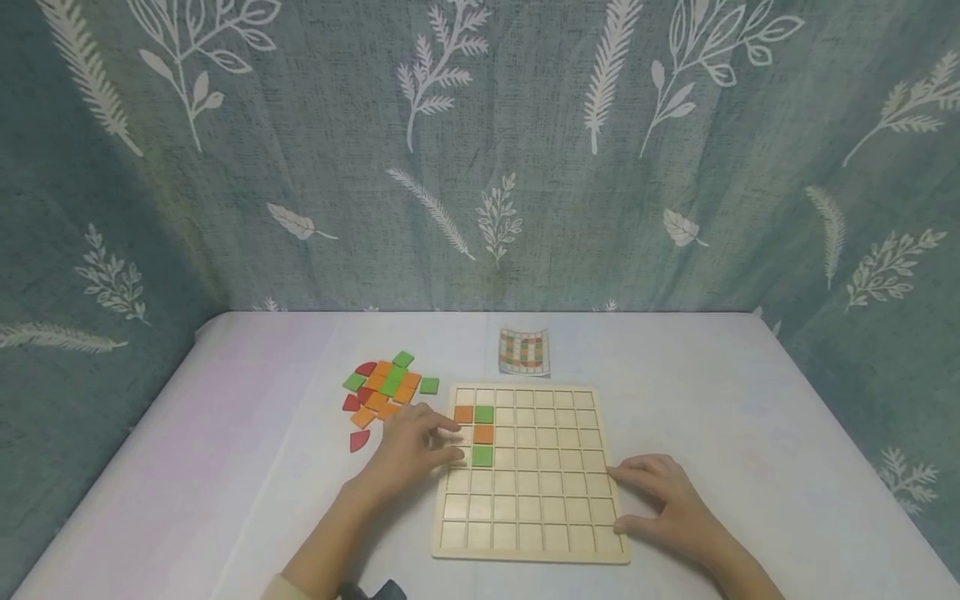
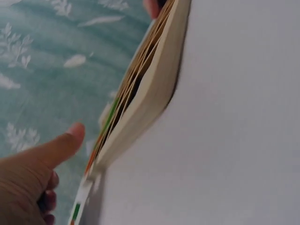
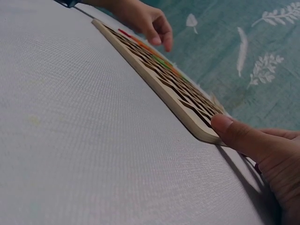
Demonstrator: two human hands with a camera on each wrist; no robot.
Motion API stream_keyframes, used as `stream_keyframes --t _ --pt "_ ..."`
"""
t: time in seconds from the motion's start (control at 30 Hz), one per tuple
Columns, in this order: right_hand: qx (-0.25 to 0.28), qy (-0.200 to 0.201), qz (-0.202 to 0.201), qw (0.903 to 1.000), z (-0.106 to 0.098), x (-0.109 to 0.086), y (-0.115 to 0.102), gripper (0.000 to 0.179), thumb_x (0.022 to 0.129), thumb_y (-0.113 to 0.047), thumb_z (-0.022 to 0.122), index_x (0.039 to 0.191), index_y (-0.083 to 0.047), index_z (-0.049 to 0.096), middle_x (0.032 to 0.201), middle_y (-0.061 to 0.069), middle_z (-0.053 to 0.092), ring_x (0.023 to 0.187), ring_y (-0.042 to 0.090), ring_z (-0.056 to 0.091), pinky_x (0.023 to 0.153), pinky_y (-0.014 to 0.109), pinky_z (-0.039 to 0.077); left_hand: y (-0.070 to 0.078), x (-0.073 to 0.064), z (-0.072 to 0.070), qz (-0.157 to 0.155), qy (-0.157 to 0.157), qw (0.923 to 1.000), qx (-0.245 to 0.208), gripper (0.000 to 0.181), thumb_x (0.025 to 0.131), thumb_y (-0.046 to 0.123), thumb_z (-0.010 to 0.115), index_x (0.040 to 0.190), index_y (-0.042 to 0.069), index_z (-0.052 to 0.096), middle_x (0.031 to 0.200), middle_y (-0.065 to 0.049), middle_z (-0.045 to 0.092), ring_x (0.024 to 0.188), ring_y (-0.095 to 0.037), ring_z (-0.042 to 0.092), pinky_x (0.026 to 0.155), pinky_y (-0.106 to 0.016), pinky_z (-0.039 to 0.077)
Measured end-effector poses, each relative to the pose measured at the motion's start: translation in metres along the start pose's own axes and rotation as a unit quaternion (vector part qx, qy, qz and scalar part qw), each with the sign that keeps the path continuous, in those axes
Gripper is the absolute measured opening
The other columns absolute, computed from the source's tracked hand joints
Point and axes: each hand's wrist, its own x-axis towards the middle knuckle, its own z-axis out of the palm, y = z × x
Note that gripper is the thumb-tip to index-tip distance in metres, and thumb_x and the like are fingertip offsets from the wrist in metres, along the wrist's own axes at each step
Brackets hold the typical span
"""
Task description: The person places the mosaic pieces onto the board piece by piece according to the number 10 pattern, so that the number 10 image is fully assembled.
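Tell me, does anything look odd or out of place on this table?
Nothing seems spilled or broken. The loose pile of tiles is untidy, with a red piece and a green square lying apart, and the small pattern card looks slightly curled rather than flat.

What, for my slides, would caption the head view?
Left hand over a board with tiles, right hand at its edge.

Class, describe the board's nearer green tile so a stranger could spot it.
On the table, find the wooden board. In its second column from the left, just right of the left hand, is the green tile; unlike the other green one, it lies nearer the person than the orange tile.
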Motion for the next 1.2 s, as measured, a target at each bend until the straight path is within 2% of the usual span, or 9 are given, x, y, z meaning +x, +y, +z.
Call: stream_keyframes --t 0.1,0.2,0.33,0.5,0.73,0.83,0.97,1.1,1.2 --pt "-0.006 0.001 0.000 1.0000 0.000 -0.001 0.001 0.059 0.058 -0.038 0.084 0.111 -0.019 0.068 0.106 -0.010 0.062 0.102 0.006 0.047 0.092 0.017 0.030 -0.004 0.000 -0.011 -0.015 0.014 0.9998 0.004 0.031 0.071 0.029 0.082 0.099 0.021 0.072 0.085 0.007 0.055 0.091 -0.015 0.046 0.086 -0.043 0.031" --pt "-0.008 0.002 0.000 1.0000 0.000 -0.002 0.002 0.059 0.058 -0.038 0.084 0.111 -0.020 0.068 0.106 -0.011 0.061 0.102 0.006 0.046 0.092 0.015 0.030 -0.011 0.000 -0.022 -0.024 0.023 0.9994 0.015 0.032 0.072 0.029 0.081 0.101 0.020 0.071 0.090 0.003 0.057 0.096 -0.019 0.046 0.088 -0.045 0.029" --pt "-0.007 0.000 0.001 1.0000 0.000 -0.002 0.002 0.059 0.058 -0.037 0.085 0.111 -0.019 0.068 0.107 -0.010 0.061 0.103 0.005 0.046 0.092 0.015 0.029 -0.023 0.000 -0.034 -0.022 0.033 0.9990 0.017 0.033 0.072 0.026 0.081 0.101 0.017 0.071 0.094 -0.001 0.058 0.098 -0.021 0.046 0.087 -0.046 0.021" --pt "-0.005 0.000 0.005 1.0000 -0.002 -0.002 0.001 0.059 0.058 -0.037 0.085 0.111 -0.018 0.068 0.107 -0.010 0.061 0.103 0.004 0.045 0.092 0.015 0.029 -0.037 0.001 -0.044 -0.030 0.044 0.9982 0.027 0.035 0.071 0.024 0.082 0.103 0.014 0.072 0.095 -0.002 0.059 0.097 -0.023 0.044 0.081 -0.044 0.020" --pt "0.005 0.007 -0.012 0.9999 -0.004 -0.001 0.000 0.059 0.057 -0.033 0.086 0.111 -0.016 0.068 0.106 -0.007 0.062 0.102 0.005 0.045 0.091 0.017 0.029 -0.051 0.002 -0.046 -0.056 0.042 0.9936 0.089 0.031 0.073 0.023 0.081 0.101 0.015 0.072 0.098 -0.005 0.059 0.094 -0.027 0.043 0.079 -0.045 0.021" --pt "0.009 0.008 -0.016 0.9998 -0.003 -0.001 0.000 0.059 0.057 -0.033 0.086 0.111 -0.015 0.068 0.106 -0.006 0.062 0.102 0.005 0.045 0.091 0.017 0.029 -0.055 0.001 -0.045 -0.063 0.042 0.9914 0.107 0.032 0.074 0.023 0.079 0.104 0.014 0.071 0.093 -0.004 0.057 0.094 -0.027 0.043 0.078 -0.045 0.022" --pt "0.011 0.007 -0.015 0.9998 -0.003 -0.001 -0.001 0.059 0.057 -0.033 0.086 0.111 -0.016 0.068 0.106 -0.007 0.062 0.102 0.005 0.045 0.092 0.017 0.029 -0.058 0.000 -0.044 -0.067 0.040 0.9912 0.107 0.026 0.078 0.021 0.077 0.102 0.012 0.072 0.085 -0.002 0.053 0.089 -0.025 0.041 0.076 -0.044 0.020" --pt "0.010 0.005 -0.010 0.9999 -0.001 0.000 -0.002 0.059 0.058 -0.034 0.085 0.111 -0.017 0.068 0.106 -0.008 0.061 0.103 0.005 0.045 0.093 0.016 0.028 -0.060 -0.001 -0.045 -0.072 0.044 0.9911 0.103 0.025 0.079 0.020 0.075 0.103 0.012 0.072 0.089 -0.004 0.055 0.089 -0.025 0.041 0.076 -0.043 0.020" --pt "0.011 0.003 -0.012 0.9999 0.000 0.001 -0.001 0.059 0.058 -0.034 0.085 0.112 -0.017 0.068 0.107 -0.008 0.061 0.103 0.005 0.045 0.093 0.016 0.028 -0.061 -0.001 -0.045 -0.077 0.043 0.9901 0.109 0.032 0.080 0.021 0.074 0.110 0.012 0.070 0.090 -0.005 0.055 0.091 -0.025 0.041 0.076 -0.043 0.020"
